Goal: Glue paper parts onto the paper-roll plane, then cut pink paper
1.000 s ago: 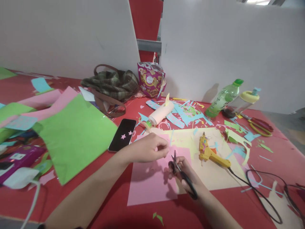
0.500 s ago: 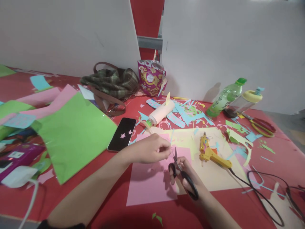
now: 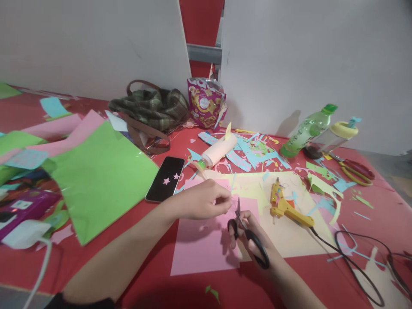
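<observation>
My left hand is closed in a pinch, its fingertips on a small scrap of pink paper, mostly hidden by the fingers. Just right of it, my right hand grips scissors with black handles, fingers through the loops. Their blades point up and away, close beside the left fingertips. Beneath both hands lies a pink paper sheet, partly over a cream sheet. Two small pink paper stars rest on a black phone left of my hands.
A yellow glue gun with a black cord lies right. Behind are a paper-wrapped roll, paper scraps, a purple snack bag, a plaid bag, a green bottle, a jar and red-yellow-handled pliers. Green sheet lies left.
Both hands keep almost the same place and grip. The scissor blades look slightly closer together, and the camera view has shifted a little.
</observation>
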### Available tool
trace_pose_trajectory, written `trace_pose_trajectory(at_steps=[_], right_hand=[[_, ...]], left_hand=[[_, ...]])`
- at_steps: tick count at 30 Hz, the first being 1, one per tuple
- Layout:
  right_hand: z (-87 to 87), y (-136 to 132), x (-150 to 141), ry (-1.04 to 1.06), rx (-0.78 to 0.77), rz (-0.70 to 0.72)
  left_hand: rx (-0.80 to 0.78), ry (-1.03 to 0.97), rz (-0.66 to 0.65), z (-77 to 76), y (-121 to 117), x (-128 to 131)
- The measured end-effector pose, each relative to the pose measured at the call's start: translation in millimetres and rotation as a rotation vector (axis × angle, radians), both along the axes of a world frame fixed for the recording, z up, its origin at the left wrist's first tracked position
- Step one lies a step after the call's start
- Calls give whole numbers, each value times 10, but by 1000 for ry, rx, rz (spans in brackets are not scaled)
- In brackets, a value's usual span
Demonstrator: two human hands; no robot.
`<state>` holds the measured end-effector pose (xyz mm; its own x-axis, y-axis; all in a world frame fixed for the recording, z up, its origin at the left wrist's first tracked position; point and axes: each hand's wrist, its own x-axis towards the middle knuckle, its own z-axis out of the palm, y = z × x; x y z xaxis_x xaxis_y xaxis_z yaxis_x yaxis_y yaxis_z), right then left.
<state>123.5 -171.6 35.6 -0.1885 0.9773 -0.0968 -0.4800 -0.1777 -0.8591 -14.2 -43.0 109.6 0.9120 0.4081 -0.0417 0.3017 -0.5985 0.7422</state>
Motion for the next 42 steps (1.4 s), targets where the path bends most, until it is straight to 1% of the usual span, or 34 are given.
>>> trace_pose_trajectory(at_steps=[4, 12, 23, 30, 35, 42], right_hand=[[-30, 1, -6, 14, -15, -7], [-2, -3, -1, 6, -19, -8], [22, -9, 6, 36, -15, 24], [-5, -12, 22, 33, -7, 39], [-11, -19, 21, 33, -3, 42], [-11, -18, 17, 44, 13, 43]], left_hand=[[-2, -13, 8, -2, 0, -2], [1, -4, -11, -28, 13, 1], [12, 13, -13, 13, 13, -11], [21, 1, -27, 30, 22, -14], [46, 35, -46, 51, 42, -26], [64, 42, -60, 29, 30, -19]])
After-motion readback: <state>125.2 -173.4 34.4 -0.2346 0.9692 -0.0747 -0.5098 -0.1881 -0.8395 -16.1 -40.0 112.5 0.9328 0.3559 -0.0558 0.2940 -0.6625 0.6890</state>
